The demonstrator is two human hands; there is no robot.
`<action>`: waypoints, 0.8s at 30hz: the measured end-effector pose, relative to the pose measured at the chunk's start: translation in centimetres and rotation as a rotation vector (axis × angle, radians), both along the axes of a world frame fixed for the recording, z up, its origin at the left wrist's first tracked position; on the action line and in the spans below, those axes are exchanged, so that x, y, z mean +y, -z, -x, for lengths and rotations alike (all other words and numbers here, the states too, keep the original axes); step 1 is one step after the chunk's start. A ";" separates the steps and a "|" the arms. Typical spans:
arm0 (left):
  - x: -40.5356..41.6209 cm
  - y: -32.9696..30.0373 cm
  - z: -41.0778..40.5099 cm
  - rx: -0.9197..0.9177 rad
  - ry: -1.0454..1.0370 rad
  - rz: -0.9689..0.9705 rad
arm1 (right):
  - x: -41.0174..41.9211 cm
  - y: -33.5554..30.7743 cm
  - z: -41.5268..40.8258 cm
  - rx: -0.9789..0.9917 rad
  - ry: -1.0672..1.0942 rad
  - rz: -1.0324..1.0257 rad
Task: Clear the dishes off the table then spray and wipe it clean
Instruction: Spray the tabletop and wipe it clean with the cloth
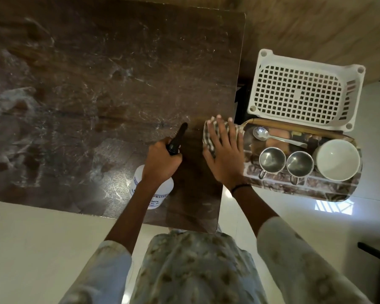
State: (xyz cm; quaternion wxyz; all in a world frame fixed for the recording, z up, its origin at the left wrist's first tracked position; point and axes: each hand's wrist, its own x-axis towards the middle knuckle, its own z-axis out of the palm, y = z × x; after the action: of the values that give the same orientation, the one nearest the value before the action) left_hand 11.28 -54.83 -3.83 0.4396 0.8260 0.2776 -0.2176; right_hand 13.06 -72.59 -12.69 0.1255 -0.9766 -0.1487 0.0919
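The dark brown table (110, 84) shows wet, streaky patches across its left and middle. My left hand (160, 161) grips the black head of a white spray bottle (150, 189), nozzle pointing away over the table. My right hand (223, 154) lies flat, fingers spread, on a checked cloth (208, 133) near the table's right edge. To the right, off the table, a patterned tray (303, 189) carries two steel cups (272, 160) (299, 164), a white bowl (337, 160) and a spoon (261, 133).
A white perforated plastic basket (303, 91) lies upside down beyond the tray. Pale tiled floor (42, 233) surrounds the table's near edge. A wooden surface (316, 23) runs along the far right. My patterned clothing fills the lower middle of the view.
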 end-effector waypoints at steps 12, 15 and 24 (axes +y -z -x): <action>1.2 -0.7 -0.8 -0.021 -0.060 -0.049 | 0.4 0.5 1.1 0.002 -0.329 -0.028; 1.3 -0.8 -0.8 -0.032 -0.074 -0.037 | -1.0 0.2 -0.6 -0.003 -0.176 0.009; 2.4 -0.5 -2.1 -0.053 -0.058 -0.026 | 7.8 0.4 -3.5 0.018 -0.103 -0.065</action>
State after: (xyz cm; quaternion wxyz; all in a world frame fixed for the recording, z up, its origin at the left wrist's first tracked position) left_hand 13.42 -52.44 -3.28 0.4421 0.8288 0.2925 -0.1792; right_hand 16.56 -64.81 -13.09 0.1535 -0.9621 -0.2008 0.1021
